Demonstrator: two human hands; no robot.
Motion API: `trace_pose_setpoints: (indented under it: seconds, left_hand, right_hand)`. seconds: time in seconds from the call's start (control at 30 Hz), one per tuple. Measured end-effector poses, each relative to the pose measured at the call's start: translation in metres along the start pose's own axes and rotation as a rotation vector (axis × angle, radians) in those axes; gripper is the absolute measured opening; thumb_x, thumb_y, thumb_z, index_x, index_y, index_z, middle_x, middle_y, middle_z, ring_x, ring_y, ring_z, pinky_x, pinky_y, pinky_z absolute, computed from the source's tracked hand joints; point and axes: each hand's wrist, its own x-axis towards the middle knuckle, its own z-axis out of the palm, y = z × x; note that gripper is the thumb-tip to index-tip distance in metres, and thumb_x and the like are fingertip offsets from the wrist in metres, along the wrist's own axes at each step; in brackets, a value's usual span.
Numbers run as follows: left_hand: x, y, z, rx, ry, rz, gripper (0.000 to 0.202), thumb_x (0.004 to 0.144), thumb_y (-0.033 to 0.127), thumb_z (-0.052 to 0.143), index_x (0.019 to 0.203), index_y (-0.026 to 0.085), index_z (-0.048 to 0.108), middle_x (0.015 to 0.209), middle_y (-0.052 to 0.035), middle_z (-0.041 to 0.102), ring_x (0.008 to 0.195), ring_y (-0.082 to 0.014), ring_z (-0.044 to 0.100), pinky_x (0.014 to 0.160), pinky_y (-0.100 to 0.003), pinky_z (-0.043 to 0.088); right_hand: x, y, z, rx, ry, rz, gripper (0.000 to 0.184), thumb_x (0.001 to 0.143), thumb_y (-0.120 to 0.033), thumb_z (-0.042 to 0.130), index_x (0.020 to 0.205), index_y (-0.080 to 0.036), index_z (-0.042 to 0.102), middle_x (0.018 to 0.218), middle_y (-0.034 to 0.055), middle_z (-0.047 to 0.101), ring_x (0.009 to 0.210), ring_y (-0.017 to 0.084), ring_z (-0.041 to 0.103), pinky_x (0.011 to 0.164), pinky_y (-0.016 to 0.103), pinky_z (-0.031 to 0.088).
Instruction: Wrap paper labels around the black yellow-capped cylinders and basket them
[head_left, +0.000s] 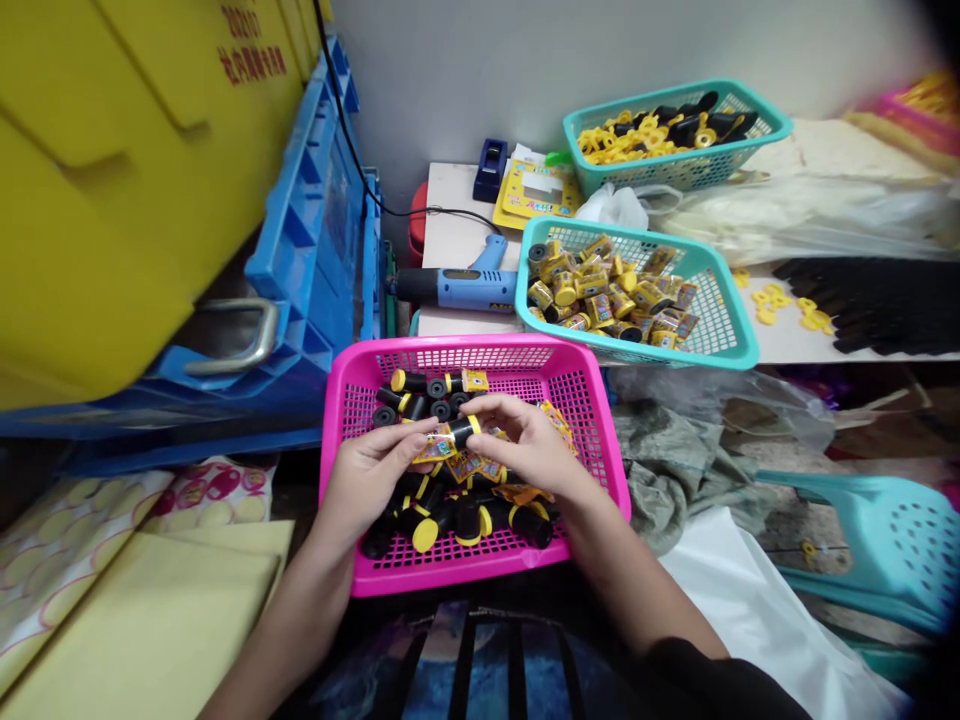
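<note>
Above the pink basket (600, 440), my two hands meet over a small black bottle (462, 432) with a yellow end. A yellow printed wrapper sleeve (437, 446) sits at the bottle's left end. My left hand (382, 465) pinches the sleeve between thumb and fingers. The fingers of my right hand (529, 440) close round the yellow end of the bottle. Below them in the basket lie several black bottles with yellow caps (425, 534) and loose printed sleeves (555, 425). Where the sleeve meets the bottle is partly hidden by my fingers.
A teal basket (739, 300) of wrapped bottles stands behind, beside a blue heat gun (472, 288). Farther back, another teal basket (600, 178) holds yellow and black parts. Blue crates (300, 240) rise at left; a teal stool (900, 540) is at right.
</note>
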Motion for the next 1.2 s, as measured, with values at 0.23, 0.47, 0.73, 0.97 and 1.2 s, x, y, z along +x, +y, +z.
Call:
trace_pose_setpoints:
  seconds: [0.23,0.47,0.73,0.97,1.2]
  left_hand:
    - [-0.005,0.0,0.008,-0.161,-0.082,0.039,0.034,0.06,0.028,0.085,0.093,0.023,0.076,0.103,-0.0058,0.076,0.096,-0.0224,0.07,0.085,-0.033,0.057]
    - [-0.009,0.002,0.016,-0.205,-0.121,0.004,0.033,0.059,0.023,0.085,0.091,0.023,0.076,0.094,-0.0042,0.077,0.086,-0.0199,0.071,0.078,-0.03,0.058]
    - [-0.009,0.0,0.015,-0.228,-0.085,-0.035,0.035,0.054,0.021,0.087,0.088,0.022,0.077,0.095,-0.0036,0.077,0.088,-0.0188,0.071,0.082,-0.028,0.057]
    - [-0.011,0.001,0.016,-0.302,-0.163,-0.051,0.036,0.061,0.027,0.085,0.094,0.024,0.074,0.102,-0.0025,0.074,0.075,-0.0131,0.069,0.067,-0.021,0.057]
    - [-0.011,0.006,0.01,-0.333,-0.191,-0.049,0.08,0.065,0.033,0.083,0.136,0.026,0.047,0.107,-0.0087,0.071,0.092,-0.0208,0.069,0.076,-0.027,0.057]
  right_hand:
    - [0.001,0.006,0.01,0.214,-0.077,-0.043,0.046,0.075,-0.038,0.075,0.116,-0.026,0.058,0.112,0.0042,0.061,0.103,0.016,0.058,0.09,0.032,0.046]
    - [0.002,0.01,0.018,0.487,-0.274,0.229,0.047,0.078,-0.053,0.067,0.114,-0.023,0.06,0.099,0.0023,0.061,0.082,0.012,0.056,0.073,0.025,0.046]
    - [0.004,0.014,0.026,0.377,-0.198,0.142,0.047,0.074,-0.056,0.07,0.103,-0.021,0.061,0.092,0.001,0.061,0.083,0.013,0.056,0.074,0.025,0.045]
    - [0.007,0.016,0.02,0.433,-0.24,0.16,0.056,0.081,-0.068,0.052,0.109,-0.02,0.058,0.093,0.0038,0.059,0.074,0.013,0.056,0.064,0.025,0.049]
    - [-0.002,-0.022,0.007,-0.423,-0.163,-0.391,0.046,0.076,-0.045,0.073,0.116,-0.027,0.061,0.108,0.006,0.063,0.099,0.022,0.057,0.09,0.04,0.045]
